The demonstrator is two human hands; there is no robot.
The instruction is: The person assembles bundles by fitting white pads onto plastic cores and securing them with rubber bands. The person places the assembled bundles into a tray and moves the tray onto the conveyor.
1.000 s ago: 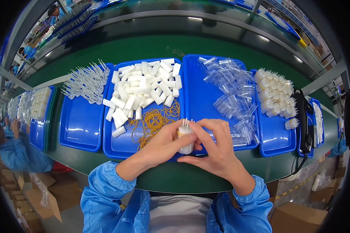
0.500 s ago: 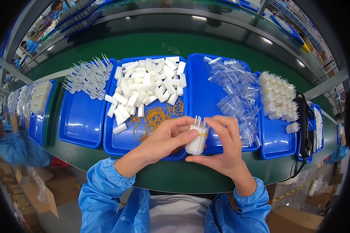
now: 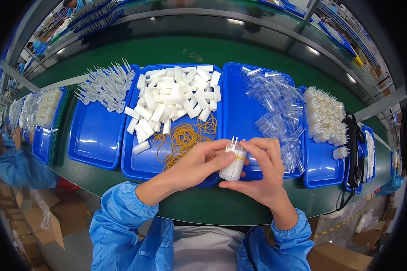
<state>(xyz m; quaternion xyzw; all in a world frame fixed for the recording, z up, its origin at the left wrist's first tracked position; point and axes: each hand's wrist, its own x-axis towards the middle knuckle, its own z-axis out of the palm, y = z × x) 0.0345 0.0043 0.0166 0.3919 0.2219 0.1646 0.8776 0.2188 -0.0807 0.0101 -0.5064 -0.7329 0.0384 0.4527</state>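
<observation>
Between my hands, above the front edge of the trays, is a small bundle (image 3: 231,171) of white and clear pieces with a rubber band (image 3: 240,158) round its upper part. Thin clear prongs stick up from its top. My left hand (image 3: 198,163) grips it from the left, thumb across the front. From the right, my right hand (image 3: 267,168) holds it, fingertips near the top and thumb at the base. Behind my left hand, loose rubber bands (image 3: 183,137) lie in a blue tray below a heap of white foam blocks (image 3: 169,97).
To the right, a blue tray (image 3: 237,115) holds clear plastic tubes (image 3: 273,104). Farther right, similar banded bundles (image 3: 323,115) fill part of another tray. White pipette-like pieces (image 3: 106,88) lie in the left tray (image 3: 95,135). A co-worker (image 3: 20,165) sits at far left.
The bundle has turned slightly in my fingers, and fewer prongs show above it now. Both hands keep their hold. The view has shifted a little.
</observation>
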